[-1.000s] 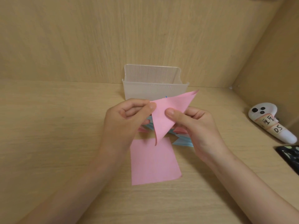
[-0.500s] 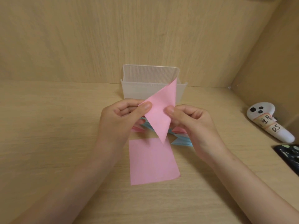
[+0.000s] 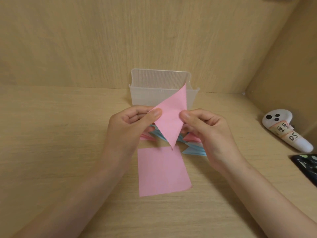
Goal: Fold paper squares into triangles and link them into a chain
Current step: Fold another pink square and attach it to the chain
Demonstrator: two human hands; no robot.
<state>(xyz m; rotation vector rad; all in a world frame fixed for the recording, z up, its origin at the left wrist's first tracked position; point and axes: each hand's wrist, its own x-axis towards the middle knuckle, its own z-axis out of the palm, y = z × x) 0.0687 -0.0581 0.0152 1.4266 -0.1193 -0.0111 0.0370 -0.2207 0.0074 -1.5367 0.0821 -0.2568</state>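
Observation:
A pink paper piece [image 3: 171, 117], folded and pointed at top and bottom, is held upright above the desk. My left hand [image 3: 130, 127] pinches its left corner between thumb and fingers. My right hand [image 3: 207, 129] pinches its right edge the same way. Flat on the desk below lies a pink paper square [image 3: 163, 171]. Behind the hands lie folded pink and blue triangles [image 3: 193, 148], partly hidden by my fingers; whether they are linked I cannot tell.
A translucent plastic box [image 3: 151, 97] stands against the back wall behind the paper. At the right lie a white controller with a taped label [image 3: 288, 129] and a dark phone [image 3: 307, 167]. Wooden walls close the back and right side.
The folded pink piece has turned from lying slanted, tip toward the right, to standing upright with its tip up. Both hands kept their pinch.

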